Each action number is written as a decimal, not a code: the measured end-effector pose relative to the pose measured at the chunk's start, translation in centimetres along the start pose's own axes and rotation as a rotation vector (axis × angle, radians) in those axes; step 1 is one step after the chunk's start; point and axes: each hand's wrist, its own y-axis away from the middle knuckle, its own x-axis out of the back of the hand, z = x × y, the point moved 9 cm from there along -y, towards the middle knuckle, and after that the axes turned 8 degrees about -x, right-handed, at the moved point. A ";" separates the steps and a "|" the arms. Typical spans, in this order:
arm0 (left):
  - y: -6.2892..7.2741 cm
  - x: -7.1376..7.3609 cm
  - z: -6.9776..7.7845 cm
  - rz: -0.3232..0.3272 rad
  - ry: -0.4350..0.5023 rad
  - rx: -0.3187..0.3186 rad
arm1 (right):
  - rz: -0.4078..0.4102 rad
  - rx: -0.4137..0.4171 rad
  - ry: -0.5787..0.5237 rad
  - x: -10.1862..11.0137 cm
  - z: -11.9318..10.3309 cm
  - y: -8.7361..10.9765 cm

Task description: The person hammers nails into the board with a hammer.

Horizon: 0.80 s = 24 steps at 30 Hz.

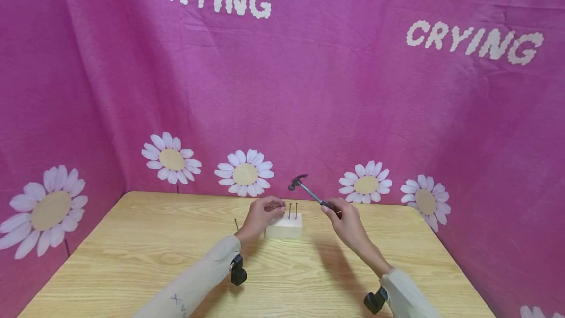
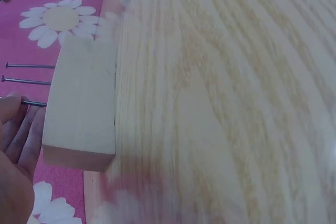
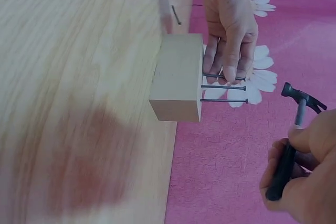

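Atop a pale rectangular wooden block [image 1: 284,231], the left hand [image 1: 259,217] pinches a near-upright dark metal nail [image 2: 35,103] beside two upright nails [image 1: 296,211]; right of the block, the right hand [image 1: 348,225] grips a black-handled claw hammer [image 1: 311,194], slanting, its raised head on the block side.

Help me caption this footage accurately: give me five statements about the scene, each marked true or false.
1. The right hand holds a black-handled metal claw hammer. True.
2. The left hand pinches a thin, dark metal nail that stands in a pale, rectangular wooden block. True.
3. The hammer touches the pinched nail. False: the hammer is held in the air, apart from it.
4. Five nails stand in the block. False: three do.
5. A separate dark metal nail is on the light, wood-grained table, away from the block. True.
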 end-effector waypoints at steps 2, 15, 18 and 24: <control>0.0 0.0 -0.3 0.011 0.008 -0.004 | -0.015 0.020 0.033 -0.1 -0.4 -0.2; 0.3 0.2 -0.6 0.033 -0.016 -0.028 | -0.015 0.114 0.100 -0.6 -1.8 -0.5; 0.7 0.2 -0.8 0.025 -0.039 -0.027 | 0.014 0.117 0.086 -0.4 -1.9 -0.2; 1.4 0.4 -1.1 0.027 -0.036 -0.018 | 0.068 0.170 0.078 -0.5 -2.5 0.3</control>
